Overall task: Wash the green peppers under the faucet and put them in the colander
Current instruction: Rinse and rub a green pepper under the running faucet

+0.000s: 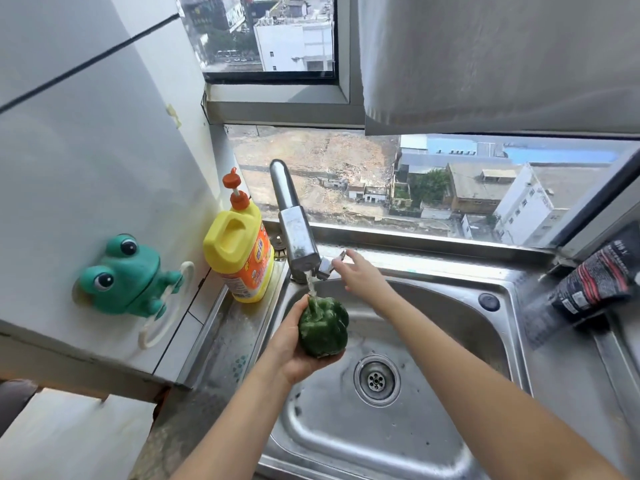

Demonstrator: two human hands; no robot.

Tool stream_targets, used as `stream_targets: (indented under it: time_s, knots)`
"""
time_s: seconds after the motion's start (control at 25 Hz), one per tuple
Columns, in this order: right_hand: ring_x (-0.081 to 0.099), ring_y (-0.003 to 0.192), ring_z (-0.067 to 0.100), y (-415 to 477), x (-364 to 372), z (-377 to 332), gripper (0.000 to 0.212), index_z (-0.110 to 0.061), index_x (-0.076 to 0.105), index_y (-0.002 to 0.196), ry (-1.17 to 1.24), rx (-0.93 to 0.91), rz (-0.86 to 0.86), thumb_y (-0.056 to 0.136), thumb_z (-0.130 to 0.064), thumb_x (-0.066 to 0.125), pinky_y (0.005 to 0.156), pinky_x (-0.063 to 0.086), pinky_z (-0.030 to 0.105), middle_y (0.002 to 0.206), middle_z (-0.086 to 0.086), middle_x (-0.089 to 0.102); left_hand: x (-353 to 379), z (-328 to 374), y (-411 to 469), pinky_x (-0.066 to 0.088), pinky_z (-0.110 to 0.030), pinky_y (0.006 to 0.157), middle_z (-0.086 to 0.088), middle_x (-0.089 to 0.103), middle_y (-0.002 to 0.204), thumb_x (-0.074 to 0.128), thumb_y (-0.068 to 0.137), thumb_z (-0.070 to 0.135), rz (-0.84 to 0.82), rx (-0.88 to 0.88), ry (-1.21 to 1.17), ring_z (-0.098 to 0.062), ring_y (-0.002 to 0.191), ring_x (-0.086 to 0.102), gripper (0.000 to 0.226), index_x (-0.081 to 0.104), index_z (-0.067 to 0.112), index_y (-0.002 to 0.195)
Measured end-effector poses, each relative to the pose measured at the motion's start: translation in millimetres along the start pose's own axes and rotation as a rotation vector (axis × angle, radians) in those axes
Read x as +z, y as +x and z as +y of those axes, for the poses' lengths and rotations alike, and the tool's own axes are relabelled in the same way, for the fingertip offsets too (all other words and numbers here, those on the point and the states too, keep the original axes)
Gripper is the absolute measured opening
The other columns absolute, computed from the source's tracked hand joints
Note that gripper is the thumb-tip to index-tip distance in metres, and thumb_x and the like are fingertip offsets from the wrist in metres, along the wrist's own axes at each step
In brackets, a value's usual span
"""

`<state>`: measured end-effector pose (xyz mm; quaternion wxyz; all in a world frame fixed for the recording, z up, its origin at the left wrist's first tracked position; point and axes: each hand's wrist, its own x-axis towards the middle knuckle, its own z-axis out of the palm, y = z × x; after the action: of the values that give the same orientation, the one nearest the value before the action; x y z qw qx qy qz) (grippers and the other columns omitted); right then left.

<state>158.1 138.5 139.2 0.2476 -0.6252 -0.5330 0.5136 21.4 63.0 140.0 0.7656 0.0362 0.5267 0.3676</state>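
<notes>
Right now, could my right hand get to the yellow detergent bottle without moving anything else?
Probably not directly. The right hand pinches the faucet handle, and the faucet and the left hand holding the green pepper stand between it and the yellow detergent bottle; it would have to cross them.

Both forearms are bare. The left arm is brought in from the lower edge and angled up to the right, with the palm turned upward. A green pepper [323, 327] is cradled in the left hand [294, 348], the fingers curled beneath it and the thumb raised along its left side. The right arm is stretched from the lower right corner diagonally up and to the left. The right hand [358, 271] is held palm down, its fingers closed on the tip of the faucet handle [333, 263].
</notes>
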Motion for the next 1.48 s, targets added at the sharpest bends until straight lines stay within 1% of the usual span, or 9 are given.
stream_targets:
  time_s: [0.2,0.36,0.6,0.76,0.88,1.0,1.12,1.28,1.48]
  knots:
    - [0.053,0.118,0.014,-71,14,23,0.068,-0.031,0.042,0.138,0.045,-0.030,-0.205,0.078,-0.044,0.072,0.102,0.047,0.035,0.132,-0.008,0.052,4,-13,10,0.050,-0.046,0.079,-0.019,0.067,0.086,0.047,0.090,0.055,0.086,0.023,0.019,-0.032,0.083,0.061,0.048,0.062,0.009,0.097]
    - [0.059,0.099,0.015,-79,28,17,0.045,-0.020,0.053,0.114,-0.099,-0.019,-0.034,0.078,-0.040,0.071,0.087,0.050,0.029,0.106,-0.003,0.062,2,-27,16,0.053,-0.041,0.069,-0.018,0.064,0.097,0.033,0.096,0.052,0.162,0.128,0.120,-0.030,0.084,0.062,0.050,0.061,0.012,0.107]
    - [0.059,0.097,0.034,-73,48,11,0.035,-0.007,0.051,0.104,-0.287,-0.002,0.203,0.095,-0.040,0.042,0.082,0.047,0.041,0.102,0.016,0.064,13,-33,1,0.055,-0.035,0.066,-0.014,0.067,0.100,0.038,0.096,0.050,0.177,0.312,0.327,-0.026,0.091,0.065,0.046,0.064,0.013,0.102]
    - [0.053,0.109,0.026,-71,29,8,0.033,-0.007,0.047,0.126,-0.209,-0.104,-0.079,0.099,-0.025,0.041,0.088,0.043,0.034,0.123,0.015,0.056,13,-16,0,0.052,-0.032,0.053,-0.015,0.064,0.092,0.042,0.094,0.053,0.200,0.324,0.415,-0.028,0.077,0.063,0.048,0.063,0.010,0.101]
    - [0.057,0.110,0.024,-68,6,7,0.037,-0.015,0.050,0.129,-0.064,-0.081,-0.232,0.095,-0.028,0.053,0.093,0.051,0.039,0.123,0.009,0.058,16,-2,-8,0.053,-0.043,0.068,-0.011,0.063,0.086,0.037,0.094,0.057,0.162,0.222,0.441,-0.026,0.077,0.061,0.043,0.060,0.021,0.086]
    - [0.060,0.099,0.024,-65,0,0,0.037,-0.014,0.055,0.116,-0.327,-0.144,-0.141,0.090,-0.041,0.059,0.085,0.054,0.040,0.111,0.008,0.062,18,-1,-10,0.052,-0.045,0.074,-0.012,0.062,0.088,0.027,0.094,0.061,0.161,0.194,0.454,-0.030,0.082,0.061,0.050,0.058,0.021,0.088]
    - [0.059,0.090,0.034,-66,16,-9,0.031,-0.007,0.051,0.102,-0.552,-0.222,0.073,0.096,-0.036,0.044,0.074,0.046,0.039,0.100,0.017,0.064,20,-7,-7,0.054,-0.043,0.070,-0.015,0.062,0.100,0.028,0.093,0.062,0.182,0.258,0.418,-0.034,0.093,0.062,0.053,0.058,0.019,0.103]
    - [0.057,0.100,0.035,-61,39,-14,0.023,-0.006,0.050,0.106,-0.218,-0.113,0.167,0.099,-0.022,0.035,0.075,0.038,0.035,0.108,0.019,0.062,22,-9,-1,0.056,-0.044,0.071,-0.016,0.067,0.099,0.035,0.097,0.051,0.173,0.478,0.458,-0.033,0.092,0.066,0.051,0.062,0.011,0.110]
    - [0.058,0.111,0.023,-57,19,-7,0.033,-0.014,0.050,0.126,-0.022,-0.124,-0.181,0.095,-0.026,0.052,0.094,0.051,0.040,0.123,0.011,0.059,11,17,-6,0.056,-0.046,0.074,-0.018,0.062,0.106,0.045,0.093,0.044,0.227,0.350,0.564,-0.034,0.095,0.062,0.029,0.061,0.020,0.085]
